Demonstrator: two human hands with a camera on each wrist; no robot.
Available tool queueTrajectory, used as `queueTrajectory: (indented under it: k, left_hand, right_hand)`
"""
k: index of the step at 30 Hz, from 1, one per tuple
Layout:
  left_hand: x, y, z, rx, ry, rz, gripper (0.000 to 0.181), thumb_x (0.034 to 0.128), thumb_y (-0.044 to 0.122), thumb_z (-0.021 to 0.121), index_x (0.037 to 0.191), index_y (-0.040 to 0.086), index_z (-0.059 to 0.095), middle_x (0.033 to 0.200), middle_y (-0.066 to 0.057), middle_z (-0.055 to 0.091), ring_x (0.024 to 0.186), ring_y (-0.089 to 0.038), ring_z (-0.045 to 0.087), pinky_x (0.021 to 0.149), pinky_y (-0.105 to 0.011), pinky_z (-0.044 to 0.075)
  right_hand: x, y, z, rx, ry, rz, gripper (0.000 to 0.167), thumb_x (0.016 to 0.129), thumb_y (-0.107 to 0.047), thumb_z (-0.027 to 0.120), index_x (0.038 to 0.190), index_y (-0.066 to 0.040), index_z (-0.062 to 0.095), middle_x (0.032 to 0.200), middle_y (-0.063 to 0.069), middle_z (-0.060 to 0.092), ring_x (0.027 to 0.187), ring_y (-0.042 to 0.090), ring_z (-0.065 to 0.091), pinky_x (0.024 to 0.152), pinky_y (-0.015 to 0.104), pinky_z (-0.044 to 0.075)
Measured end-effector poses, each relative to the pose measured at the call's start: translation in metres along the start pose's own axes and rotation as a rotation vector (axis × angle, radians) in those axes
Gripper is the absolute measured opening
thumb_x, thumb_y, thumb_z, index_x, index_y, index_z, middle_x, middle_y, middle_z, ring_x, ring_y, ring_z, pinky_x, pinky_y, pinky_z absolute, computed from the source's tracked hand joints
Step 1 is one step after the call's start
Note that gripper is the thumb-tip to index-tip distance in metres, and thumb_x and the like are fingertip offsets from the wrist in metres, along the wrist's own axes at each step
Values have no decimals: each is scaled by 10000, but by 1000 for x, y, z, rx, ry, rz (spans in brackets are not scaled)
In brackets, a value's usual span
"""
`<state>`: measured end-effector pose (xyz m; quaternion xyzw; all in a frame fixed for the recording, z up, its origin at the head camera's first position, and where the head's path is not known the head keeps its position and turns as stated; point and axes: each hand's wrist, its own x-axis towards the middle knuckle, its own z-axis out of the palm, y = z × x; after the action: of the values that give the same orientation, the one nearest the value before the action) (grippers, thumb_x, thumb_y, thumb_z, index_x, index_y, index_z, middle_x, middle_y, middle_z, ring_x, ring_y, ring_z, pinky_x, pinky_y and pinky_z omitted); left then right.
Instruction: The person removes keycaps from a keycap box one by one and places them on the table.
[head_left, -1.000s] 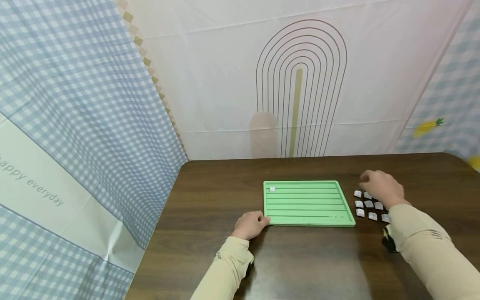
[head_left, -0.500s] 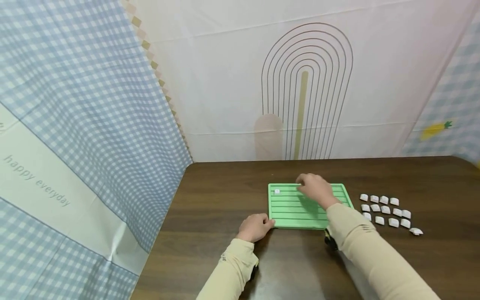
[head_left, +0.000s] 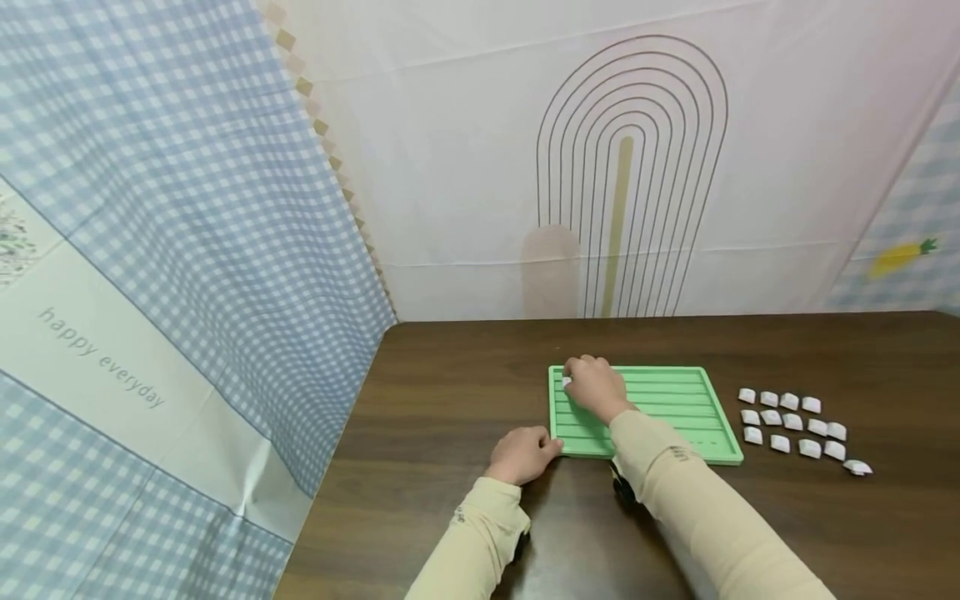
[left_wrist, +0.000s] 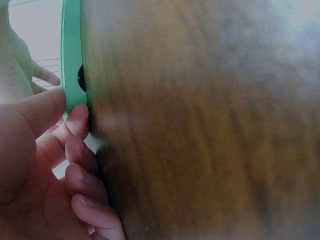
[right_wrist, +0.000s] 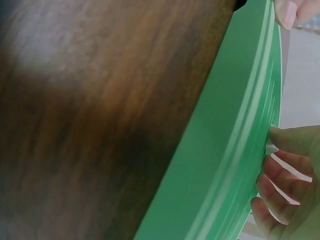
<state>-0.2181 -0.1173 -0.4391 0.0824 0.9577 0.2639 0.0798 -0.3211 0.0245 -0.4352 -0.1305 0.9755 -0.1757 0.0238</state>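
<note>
A green grooved tray (head_left: 660, 408) lies flat on the table. My left hand (head_left: 522, 455) holds its near left corner, with the thumb (left_wrist: 47, 107) and index finger (left_wrist: 77, 120) at the rim in the left wrist view. Over the tray's far left part is my right hand (head_left: 597, 389). In the right wrist view it pinches a small white keycap (right_wrist: 271, 148) between thumb and index finger, close to the grooves. Another white keycap (head_left: 566, 381) sits in the top groove at the left, just beside the right fingertips and partly covered by them.
Several white keycaps (head_left: 792, 422) lie in rough rows on the brown table (head_left: 450, 383), right of the tray. One keycap (head_left: 858, 467) lies apart at the near right, tipped over. A patterned curtain (head_left: 465, 167) hangs behind the table's far edge.
My right hand has moved left from the loose keycaps, across the tray, to its far left corner. The left hand stays at the near left corner. The head view has shifted slightly.
</note>
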Motion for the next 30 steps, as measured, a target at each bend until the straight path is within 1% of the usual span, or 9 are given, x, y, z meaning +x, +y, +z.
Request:
queueTrajectory:
  k: [4,11,16,19,22,23,25,28,30]
  left_hand:
    - [0,0,-1,5,0,-1,344,935,323,525,648,148,451,573,57,379,497,-93,349,497,-217,265]
    - [2,-2,-4,-13,3,-18,389,933,323,529,610,153,394,547,50,320,487,-100,309,501,-226,247]
    - [2,-3,-2,-4,-4,-15,386,934,334,522,616,151,405,543,48,324,488,-101,322,504,-222,256]
    - [2,-4,-1,-3,-3,-8,386,937,330,517,616,145,410,537,43,324,484,-104,322,504,-220,258]
    - [2,-4,-2,-9,1,-4,390,940,320,516,612,142,402,535,41,316,482,-105,312,505,-222,253]
    - [2,-4,-3,-8,3,-3,390,940,319,515,611,143,402,536,41,317,481,-105,312,507,-223,253]
    - [1,-5,-4,-9,2,-3,389,942,317,514,612,142,403,538,41,321,482,-106,312,508,-225,252]
    - [1,-6,-6,-7,-8,-4,387,943,323,510,618,140,407,543,38,327,487,-110,318,511,-228,254]
    - [0,-7,-7,-4,-15,-5,387,945,327,506,622,139,409,545,36,329,490,-112,320,513,-230,256]
  right_hand:
    - [-1,-1,1,-10,4,-13,170,893,-184,579,1025,-99,643,1024,118,605,972,333,550,642,436,478]
    - [2,-4,1,-8,29,-15,173,887,-196,594,1021,-99,644,1025,124,607,969,340,553,652,436,483]
    - [1,2,-2,44,26,6,212,887,-193,586,1067,-92,635,1045,119,633,947,313,588,616,398,479]
    - [-2,12,-11,93,43,14,234,880,-175,575,1081,-68,629,1047,138,641,920,310,608,610,387,480]
    - [-7,30,-26,124,71,19,251,872,-172,562,1086,-54,620,1062,170,634,925,332,604,651,423,485]
    - [-9,39,-32,128,79,25,259,876,-177,552,1095,-53,615,1073,177,630,938,342,600,681,445,484]
    - [-14,58,-45,126,91,48,271,886,-193,539,1114,-61,602,1101,185,622,956,357,592,701,471,475]
    - [-26,96,-65,103,102,101,304,913,-242,501,1161,-79,572,1141,193,599,972,380,575,637,453,459]
    - [-37,124,-77,79,116,149,332,921,-286,487,1180,-90,553,1143,201,590,943,392,573,570,419,434]
